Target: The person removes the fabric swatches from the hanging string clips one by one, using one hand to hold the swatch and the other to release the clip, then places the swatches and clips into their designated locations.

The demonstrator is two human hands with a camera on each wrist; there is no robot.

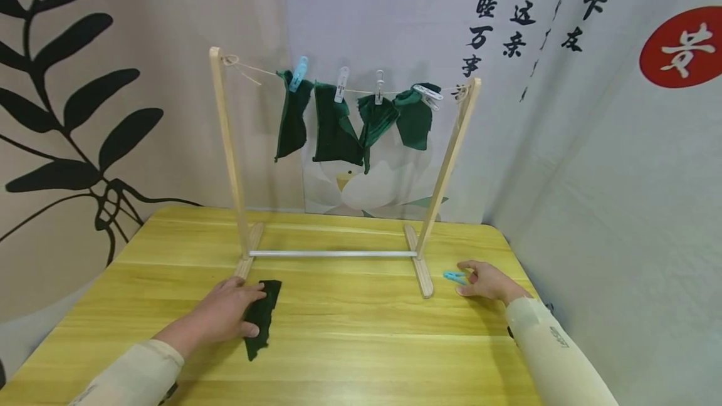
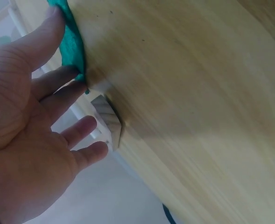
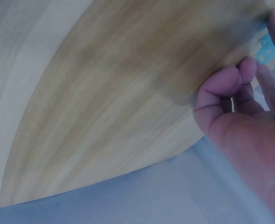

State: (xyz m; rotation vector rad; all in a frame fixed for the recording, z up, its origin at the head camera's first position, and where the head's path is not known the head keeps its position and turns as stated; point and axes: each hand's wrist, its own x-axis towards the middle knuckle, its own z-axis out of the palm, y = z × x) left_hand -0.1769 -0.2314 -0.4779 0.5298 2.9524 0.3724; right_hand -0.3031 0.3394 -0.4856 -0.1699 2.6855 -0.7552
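Green cloth strip (image 1: 261, 318) lies lengthwise under the left hand's (image 1: 225, 317) flat fingers, while the right hand (image 1: 489, 282) pinches a blue clothespin (image 1: 454, 277).

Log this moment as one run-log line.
left hand: rests on green cloth | right hand: touching blue peg | rack: four cloths pegged | table: wood

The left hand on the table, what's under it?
The left hand rests on a dark green cloth lying flat on the wooden table. The cloth's right side and lower end show; the part beneath the fingers is covered.
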